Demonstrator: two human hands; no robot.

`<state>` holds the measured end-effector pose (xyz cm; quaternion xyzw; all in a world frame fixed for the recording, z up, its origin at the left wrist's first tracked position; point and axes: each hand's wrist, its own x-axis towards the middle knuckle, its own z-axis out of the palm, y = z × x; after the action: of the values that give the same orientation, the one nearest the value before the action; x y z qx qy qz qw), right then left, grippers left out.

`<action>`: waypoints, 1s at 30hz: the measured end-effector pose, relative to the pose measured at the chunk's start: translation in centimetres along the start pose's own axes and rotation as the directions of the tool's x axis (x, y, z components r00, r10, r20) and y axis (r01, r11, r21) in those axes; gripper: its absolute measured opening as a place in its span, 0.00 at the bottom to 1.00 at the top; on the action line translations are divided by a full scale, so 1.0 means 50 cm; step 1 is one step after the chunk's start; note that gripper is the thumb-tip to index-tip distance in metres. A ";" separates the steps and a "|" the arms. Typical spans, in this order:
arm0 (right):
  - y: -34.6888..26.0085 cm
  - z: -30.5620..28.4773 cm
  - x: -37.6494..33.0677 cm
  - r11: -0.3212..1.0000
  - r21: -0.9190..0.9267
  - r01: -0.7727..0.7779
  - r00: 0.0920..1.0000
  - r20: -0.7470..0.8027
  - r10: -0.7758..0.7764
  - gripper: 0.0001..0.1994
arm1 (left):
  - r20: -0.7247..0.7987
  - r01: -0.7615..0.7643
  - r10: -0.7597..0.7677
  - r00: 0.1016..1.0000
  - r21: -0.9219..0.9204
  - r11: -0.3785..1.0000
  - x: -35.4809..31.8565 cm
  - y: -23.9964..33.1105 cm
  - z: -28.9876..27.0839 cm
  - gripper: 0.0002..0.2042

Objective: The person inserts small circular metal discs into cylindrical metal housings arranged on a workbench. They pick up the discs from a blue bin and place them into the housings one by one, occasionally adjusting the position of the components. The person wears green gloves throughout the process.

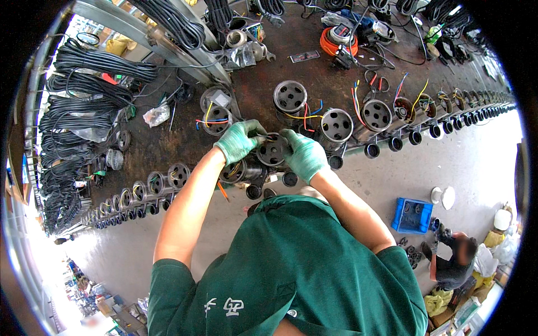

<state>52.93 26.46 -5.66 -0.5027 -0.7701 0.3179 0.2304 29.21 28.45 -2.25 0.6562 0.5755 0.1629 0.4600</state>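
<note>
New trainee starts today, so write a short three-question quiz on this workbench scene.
1. True or false: both hands wear green gloves.
2. What does the right hand rest on? A) a blue crate B) a round metal motor housing C) a cable coil
3. What colour is the crate on the floor?

Key:
1. True; the left hand is gloved too.
2. B, the motor housing at the edge of the workbench.
3. Blue, the crate.

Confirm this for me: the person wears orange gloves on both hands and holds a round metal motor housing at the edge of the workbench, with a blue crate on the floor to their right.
Not quite. The gloves are green, not orange: the head view shows the left hand and right hand in green gloves, holding the round metal motor housing at the workbench edge. The blue crate is on the floor to the right.
</note>
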 end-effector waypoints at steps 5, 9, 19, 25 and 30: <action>-0.008 -0.003 -0.004 1.000 -0.025 0.001 1.000 -0.009 -0.001 0.16 | -0.016 0.013 -0.012 1.000 0.035 0.999 -0.001 -0.003 -0.004 0.15; -0.016 -0.014 0.001 0.998 -0.048 -0.036 0.999 0.031 0.038 0.16 | -0.030 -0.160 0.204 0.979 0.517 0.841 -0.013 0.049 0.015 0.25; -0.023 -0.015 0.002 0.997 -0.010 -0.073 0.997 0.037 0.074 0.16 | -0.072 -0.317 0.446 0.892 0.604 0.731 -0.014 0.008 0.013 0.19; -0.021 -0.020 -0.001 0.998 -0.008 -0.069 0.997 0.026 0.069 0.18 | -0.288 -0.160 0.350 0.891 0.523 0.837 -0.020 0.050 -0.042 0.17; -0.032 -0.027 0.002 0.994 -0.032 -0.106 0.992 0.059 0.107 0.15 | -0.117 -0.141 0.294 0.949 0.676 0.723 -0.031 0.068 -0.014 0.24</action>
<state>52.82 26.46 -3.57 -0.5364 -0.7533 0.3340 0.1824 30.32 27.60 1.29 0.8174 0.5606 0.0727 0.1109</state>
